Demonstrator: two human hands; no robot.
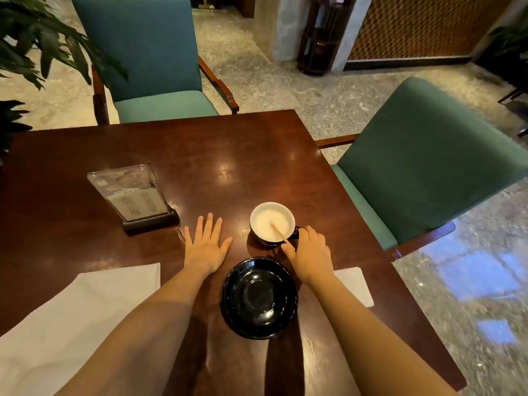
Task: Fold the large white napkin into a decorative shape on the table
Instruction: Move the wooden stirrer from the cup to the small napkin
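While flat on glossy table (228, 155), white napkin (71, 315) (smooth cloth).

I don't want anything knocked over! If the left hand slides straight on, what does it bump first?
Probably nothing: the left hand lies flat, fingers pointing across bare table between the menu stand and the cup, toward the far edge.

Both arms forward: left hand (206, 247) flat, palm down, fingers spread; right hand (310, 252) curled on cup (272, 221) handle.
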